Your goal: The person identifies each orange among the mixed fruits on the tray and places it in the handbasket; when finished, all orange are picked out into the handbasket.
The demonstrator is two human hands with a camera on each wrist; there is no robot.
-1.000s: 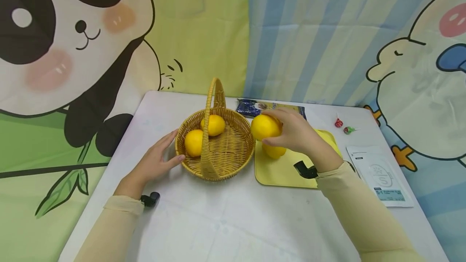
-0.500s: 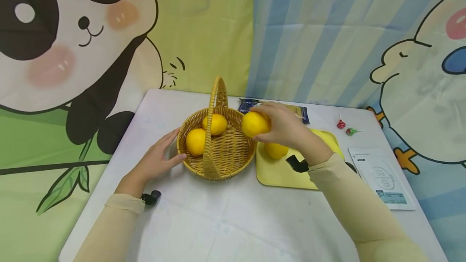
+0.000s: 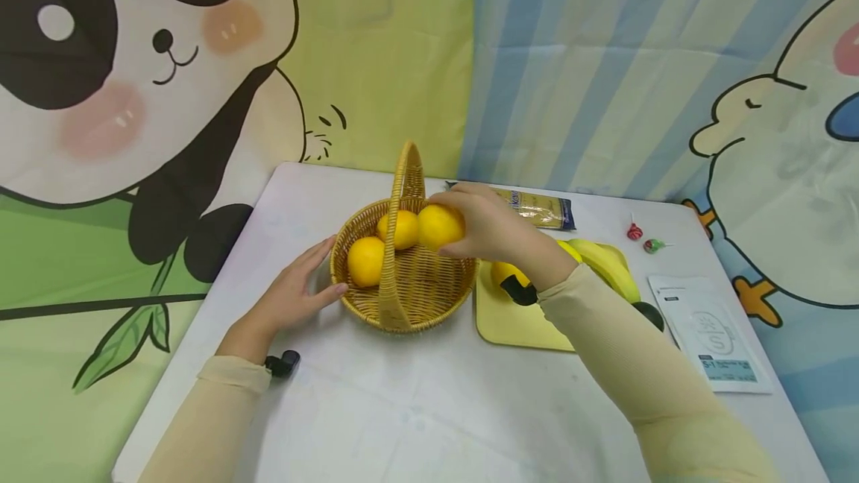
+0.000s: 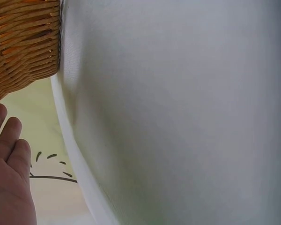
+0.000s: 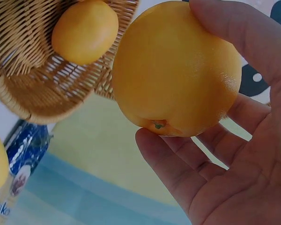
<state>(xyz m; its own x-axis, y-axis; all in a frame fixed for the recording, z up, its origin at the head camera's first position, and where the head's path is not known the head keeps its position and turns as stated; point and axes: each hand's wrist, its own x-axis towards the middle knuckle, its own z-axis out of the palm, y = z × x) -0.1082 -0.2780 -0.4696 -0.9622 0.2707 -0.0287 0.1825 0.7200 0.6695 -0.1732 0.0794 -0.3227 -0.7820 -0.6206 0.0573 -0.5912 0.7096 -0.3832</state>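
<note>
My right hand (image 3: 493,226) grips an orange (image 5: 175,70) between thumb and fingers, over the right side of a wicker basket (image 3: 429,293). Its small green stem end shows in the right wrist view. Inside the basket, one orange (image 3: 365,261) lies at the left and another orange (image 3: 406,229) lies behind the tall handle (image 3: 391,267). My left hand (image 3: 288,297) is at the basket's left side, thumb and fingers spread along the rim and holding nothing. On the yellow tray (image 3: 513,326), a further orange (image 3: 505,274) is partly hidden by my right wrist.
Bananas (image 3: 607,267) lie on the tray, with a dark rounded thing (image 3: 649,314) by my right sleeve. Behind is a pasta packet (image 3: 546,211). A red lollipop (image 3: 634,231), a green lollipop (image 3: 653,245) and a white pouch (image 3: 711,338) lie to the right.
My right hand has carried the orange leftward from above the tray to over the basket. The left hand has stayed by the rim, and the view has shifted slightly.
</note>
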